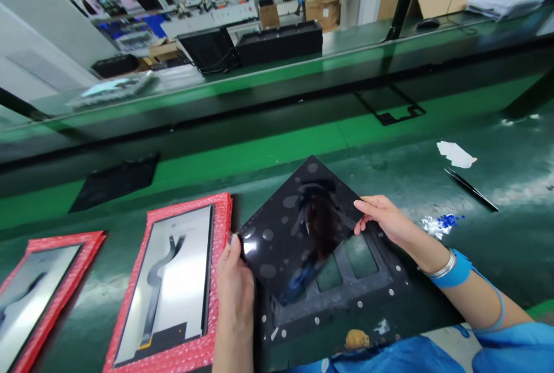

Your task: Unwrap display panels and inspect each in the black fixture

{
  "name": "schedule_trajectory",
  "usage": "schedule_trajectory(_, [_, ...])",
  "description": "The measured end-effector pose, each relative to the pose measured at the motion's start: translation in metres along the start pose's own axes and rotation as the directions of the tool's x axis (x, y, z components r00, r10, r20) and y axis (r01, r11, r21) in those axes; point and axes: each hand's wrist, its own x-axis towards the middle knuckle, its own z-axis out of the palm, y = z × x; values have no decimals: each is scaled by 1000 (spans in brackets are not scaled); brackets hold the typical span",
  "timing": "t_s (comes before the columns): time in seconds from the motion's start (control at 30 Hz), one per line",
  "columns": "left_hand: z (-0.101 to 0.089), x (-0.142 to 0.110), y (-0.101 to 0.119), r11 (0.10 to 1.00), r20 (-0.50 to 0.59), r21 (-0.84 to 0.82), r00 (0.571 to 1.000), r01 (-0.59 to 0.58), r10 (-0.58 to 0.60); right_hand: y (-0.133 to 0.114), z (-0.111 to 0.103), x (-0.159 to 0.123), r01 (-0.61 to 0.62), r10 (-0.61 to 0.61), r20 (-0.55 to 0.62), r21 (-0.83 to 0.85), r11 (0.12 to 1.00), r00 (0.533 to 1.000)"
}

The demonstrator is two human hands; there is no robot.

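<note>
A glossy black display panel [281, 228] with cloudy spots is held tilted between my two hands. My left hand [236, 275] grips its left corner, thumb on the top face. At its right corner my right hand [381, 217] pinches the edge between thumb and fingers. Beneath the panel lies a dark fixture plate [367, 286] with rectangular openings and small round pale dots. Left of my left hand, a silver-backed screen [182, 280] with a ribbon cable rests on pink bubble wrap [223, 211].
Another screen [38, 275] on pink wrap lies far left. A flat black sheet [116, 182] and a thin black frame [402, 113] are farther back. At right are tweezers [471, 189], white paper [456, 154] and blue bits [448, 221]. A raised shelf [268, 81] crosses behind.
</note>
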Motion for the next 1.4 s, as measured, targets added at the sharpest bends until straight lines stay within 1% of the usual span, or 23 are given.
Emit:
schedule_trajectory(0.07, [3,-6,2,998,136,16,988,65,-66,0,-4,4,27,-26,-46,41,999,999])
schedule_trajectory(0.13, [4,-12,3,989,305,101,943,109,-136,2,-7,8,56,-49,-86,78,995,995])
schedule_trajectory(0.2, [4,-18,3,976,426,195,889,92,-169,4,-10,12,77,-64,-116,107,991,991])
schedule_trajectory(0.23, [4,-21,2,974,462,218,872,67,-163,6,-11,14,83,-68,-126,118,990,990])
schedule_trajectory(0.27, [4,-23,2,975,481,221,865,40,-144,7,-12,16,84,-68,-130,126,988,989])
schedule_trajectory(0.33, [5,-26,0,980,479,198,871,9,-105,10,-13,19,76,-59,-124,133,988,990])
schedule_trajectory(0.5, [5,-25,-5,987,441,159,891,38,-106,9,-18,32,37,-29,-72,106,994,997])
schedule_trajectory(0.57, [5,-24,-8,992,414,121,907,29,-77,3,-19,46,26,-21,-61,79,997,998])
schedule_trajectory(0.63, [5,-23,-10,999,387,52,922,-4,-16,-5,-17,68,16,-13,-66,44,999,998])
schedule_trajectory(0.7, [4,-21,-10,999,360,-6,932,-53,52,-15,-12,96,5,-5,-94,0,1000,996])
schedule_trajectory(0.77, [2,-19,-10,995,329,-19,940,-95,96,-25,-6,125,-6,-1,-145,-51,999,989])
schedule_trajectory(0.87, [-4,-16,-8,994,303,6,948,-108,101,-40,-1,160,-24,-14,-248,-151,988,969])
schedule_trajectory(0.93, [-7,-15,-8,996,304,8,949,-94,87,-48,-5,174,-45,-37,-323,-243,969,946])
schedule_trajectory(1.0, [-8,-15,-7,997,307,1,949,-76,72,-55,-15,182,-79,-78,-407,-355,931,910])
schedule_trajectory(1.07, [-8,-16,-6,998,322,3,945,-57,53,-60,-29,186,-126,-152,-501,-479,869,852])
schedule_trajectory(1.13, [-9,-17,-3,999,364,32,931,-33,19,-62,-41,189,-178,-256,-570,-596,783,781])
schedule_trajectory(1.2, [-11,-17,-2,997,410,72,912,-20,-11,-62,-50,191,-228,-347,-591,-686,691,728])
schedule_trajectory(1.27, [-12,-16,-4,995,434,95,901,-30,-15,-60,-55,193,-275,-394,-581,-747,605,712])
schedule_trajectory(1.4, [-9,-14,-15,993,434,82,900,-85,41,-62,-62,193,-337,-411,-538,-818,466,736])
